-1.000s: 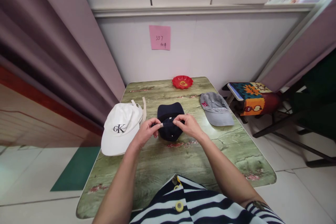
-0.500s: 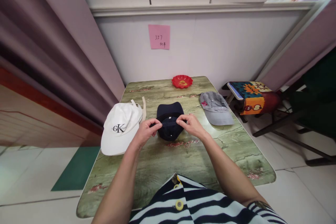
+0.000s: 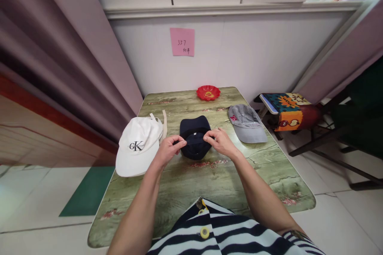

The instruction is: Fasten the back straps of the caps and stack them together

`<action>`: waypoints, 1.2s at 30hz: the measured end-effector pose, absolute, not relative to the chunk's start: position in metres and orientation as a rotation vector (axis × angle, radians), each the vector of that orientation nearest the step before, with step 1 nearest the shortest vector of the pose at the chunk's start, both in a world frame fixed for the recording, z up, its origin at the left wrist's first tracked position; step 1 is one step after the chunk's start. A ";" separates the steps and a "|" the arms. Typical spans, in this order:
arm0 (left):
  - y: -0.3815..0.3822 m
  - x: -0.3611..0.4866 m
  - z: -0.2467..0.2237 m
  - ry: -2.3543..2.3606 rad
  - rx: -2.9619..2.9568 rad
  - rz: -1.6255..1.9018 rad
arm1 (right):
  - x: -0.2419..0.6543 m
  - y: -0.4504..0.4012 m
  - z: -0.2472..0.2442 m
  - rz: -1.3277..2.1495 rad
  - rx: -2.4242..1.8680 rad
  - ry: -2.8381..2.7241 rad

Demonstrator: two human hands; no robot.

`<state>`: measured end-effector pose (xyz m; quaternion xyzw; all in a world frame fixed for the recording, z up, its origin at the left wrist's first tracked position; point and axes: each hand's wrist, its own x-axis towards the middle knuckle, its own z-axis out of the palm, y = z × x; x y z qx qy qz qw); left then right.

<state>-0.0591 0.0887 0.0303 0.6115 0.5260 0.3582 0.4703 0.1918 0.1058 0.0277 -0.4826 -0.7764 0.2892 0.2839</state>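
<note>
A dark navy cap (image 3: 196, 149) lies upside down at the middle of the table, its brim pointing away from me and its inside showing. At the cap's left edge, my left hand (image 3: 170, 149) pinches the strap or rim between thumb and fingers. My right hand (image 3: 220, 142) pinches the same band at the right edge. Left of them sits a white cap (image 3: 139, 143) with "CK" lettering, its brim towards me and pale straps behind. On the right rests a grey cap (image 3: 247, 123) with a pink emblem.
A red scalloped dish (image 3: 208, 93) stands near the back edge of the green wood-patterned table (image 3: 191, 191). Behind it is a white wall with a pink note (image 3: 182, 42). Beyond the table's right edge is a stool with a colourful cover (image 3: 289, 109).
Both hands keep their pinch on the navy cap. The hands and cap appear almost unmoved, with only a slight shift of the whole view.
</note>
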 end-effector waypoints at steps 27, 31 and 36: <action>0.078 -0.049 0.037 1.104 1.368 0.892 | 0.137 0.090 0.041 0.645 -1.301 -2.226; 0.080 -0.047 0.035 1.109 1.373 0.915 | 0.137 0.092 0.038 0.676 -1.291 -2.160; 0.079 -0.047 0.036 1.134 1.364 0.926 | 0.134 0.090 0.032 0.634 -1.279 -2.118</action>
